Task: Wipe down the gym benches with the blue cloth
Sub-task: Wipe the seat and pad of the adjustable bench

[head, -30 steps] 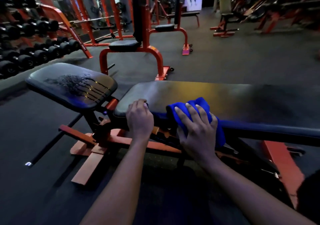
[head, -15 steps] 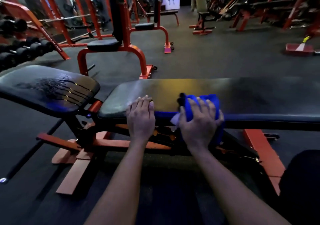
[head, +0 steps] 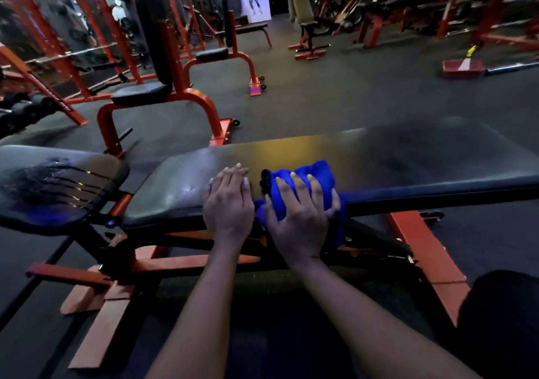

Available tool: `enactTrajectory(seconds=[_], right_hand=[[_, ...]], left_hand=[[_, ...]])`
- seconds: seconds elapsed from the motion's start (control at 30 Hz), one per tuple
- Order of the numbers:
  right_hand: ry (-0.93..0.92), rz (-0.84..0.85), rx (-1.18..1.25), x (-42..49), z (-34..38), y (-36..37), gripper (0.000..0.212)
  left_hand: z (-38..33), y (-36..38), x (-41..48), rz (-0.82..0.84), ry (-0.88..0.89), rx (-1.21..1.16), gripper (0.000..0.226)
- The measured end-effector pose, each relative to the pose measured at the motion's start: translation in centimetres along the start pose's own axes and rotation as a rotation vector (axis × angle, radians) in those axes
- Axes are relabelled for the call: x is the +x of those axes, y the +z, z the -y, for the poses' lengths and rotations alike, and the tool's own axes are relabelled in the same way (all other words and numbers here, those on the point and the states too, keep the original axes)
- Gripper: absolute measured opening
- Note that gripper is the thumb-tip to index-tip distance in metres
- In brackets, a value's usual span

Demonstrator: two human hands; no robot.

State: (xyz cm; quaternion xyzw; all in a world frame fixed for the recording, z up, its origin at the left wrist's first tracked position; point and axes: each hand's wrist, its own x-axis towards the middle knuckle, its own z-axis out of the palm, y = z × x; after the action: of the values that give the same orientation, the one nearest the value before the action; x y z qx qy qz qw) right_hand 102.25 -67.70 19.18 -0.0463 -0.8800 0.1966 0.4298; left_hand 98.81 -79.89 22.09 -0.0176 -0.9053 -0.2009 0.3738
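From my remote seat I see the blue cloth point(head: 309, 179), soft and bunched, draped over the near edge of the bench's long pad point(head: 393, 160), a smooth black vinyl slab with a dull sheen. The right hand point(head: 297, 221) lies flat on the cloth, fingers spread and pressing, none curled round the fabric. The left hand point(head: 229, 203) rests just beside it, palm down on the same edge, fingers straight and together. The seat pad point(head: 52, 186) at the left end shows glossy streaks. The orange steel frame point(head: 423, 250) below is partly hidden by the forearms point(head: 364, 320); the long pad's right end blurs and is cut off
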Motion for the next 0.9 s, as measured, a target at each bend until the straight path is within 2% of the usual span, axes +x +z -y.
enactTrajectory(seconds=[0.07, 0.13, 0.2, 0.23, 0.33, 0.43, 0.5, 0.6, 0.63, 0.7, 0.8, 0.83, 0.9], right_hand=[[-0.058, -0.018, -0.032, 0.4, -3.2, -0.5, 0.04], [0.091, -0.096, -0.008, 1.4, -4.8, -0.9, 0.036], [0.274, -0.15, 0.034, 1.5, -3.3, -0.5, 0.034], [0.301, -0.155, 0.037, 1.3, -1.8, -0.3, 0.034], [0.12, -0.081, 0.028, -0.1, 0.4, 0.2, 0.038], [-0.084, -0.041, 0.002, 0.1, -3.5, -0.5, 0.039], [0.005, -0.102, 0.014, 0.6, -5.6, -1.1, 0.036], [0.248, -0.162, 0.012, 1.0, -3.7, -1.0, 0.034], [0.228, -0.137, -0.009, 0.8, -2.6, -0.8, 0.035], [0.068, -0.061, -0.021, 0.5, -1.8, -0.7, 0.038], [-0.113, -0.027, -0.037, 0.8, -5.5, -1.4, 0.037], [-0.083, -0.057, -0.045, 1.1, -7.0, -1.7, 0.036], [0.105, -0.148, -0.026, 1.9, -8.8, -2.1, 0.034]], left_hand=[[-0.2, 0.4, -0.2, -0.013, -0.045, 0.029, 0.037], [0.1, 0.4, -0.3, -0.013, -0.059, 0.05, 0.035], [0.2, 0.4, -0.3, -0.012, -0.046, 0.067, 0.033], [0.2, 0.4, -0.3, -0.015, -0.041, 0.067, 0.032], [0.1, 0.4, -0.5, -0.034, -0.046, 0.072, 0.029], [0.1, 0.2, -0.6, -0.049, -0.051, 0.06, 0.029], [0.1, 0.2, -0.7, -0.048, -0.061, 0.049, 0.03], [0.2, 0.2, -0.5, -0.04, -0.079, 0.038, 0.03], [0.2, 0.2, -0.6, -0.039, -0.084, 0.039, 0.031], [0.2, 0.0, -0.6, -0.041, -0.086, 0.045, 0.032], [0.1, 0.1, -0.5, -0.025, -0.083, 0.039, 0.032], [0.1, 0.2, -0.5, -0.023, -0.081, 0.035, 0.032], [-0.1, 0.3, -0.6, -0.03, -0.076, 0.026, 0.033]])
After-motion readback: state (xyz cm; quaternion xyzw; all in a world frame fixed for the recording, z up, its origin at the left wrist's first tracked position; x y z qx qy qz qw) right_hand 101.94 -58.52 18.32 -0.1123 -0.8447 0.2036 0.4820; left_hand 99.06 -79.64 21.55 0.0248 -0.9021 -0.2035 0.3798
